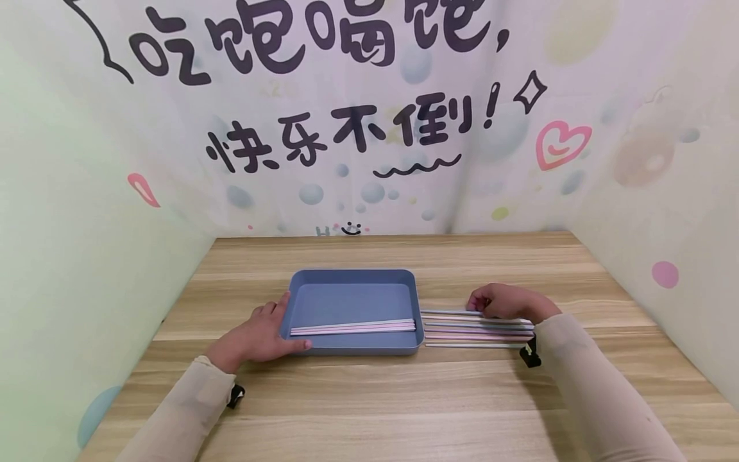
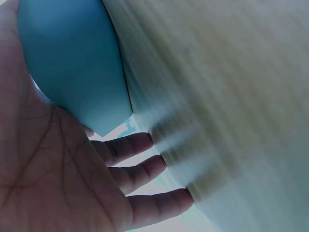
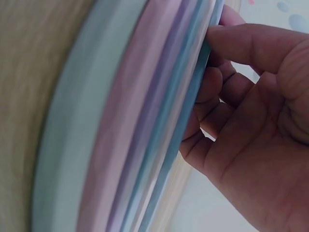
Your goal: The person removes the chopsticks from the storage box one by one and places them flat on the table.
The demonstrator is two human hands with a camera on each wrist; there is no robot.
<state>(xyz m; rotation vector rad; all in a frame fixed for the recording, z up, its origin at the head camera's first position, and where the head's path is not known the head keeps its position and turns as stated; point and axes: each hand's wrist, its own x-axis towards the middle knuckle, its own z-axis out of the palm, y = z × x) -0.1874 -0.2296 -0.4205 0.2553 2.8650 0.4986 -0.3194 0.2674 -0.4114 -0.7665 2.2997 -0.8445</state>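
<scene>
A blue-grey rectangular tray (image 1: 352, 276) lies on the table, with several pale pink and white chopsticks (image 1: 353, 327) along its front side. My left hand (image 1: 260, 333) rests against the tray's left front corner, thumb over the rim. In the left wrist view, three fairly straight fingers (image 2: 140, 169) touch the table beside the blue tray wall (image 2: 72, 63). To the right of the tray, several pastel chopsticks (image 1: 479, 337) lie side by side. My right hand (image 1: 510, 301) pinches the farthest one, a blue chopstick (image 3: 193, 96), between thumb and fingers; its other fingers are curled.
The wood-grain table (image 1: 369, 410) reaches back to a printed wall cloth (image 1: 369, 128) with dark lettering. Pale walls (image 1: 69, 224) close it in at both sides.
</scene>
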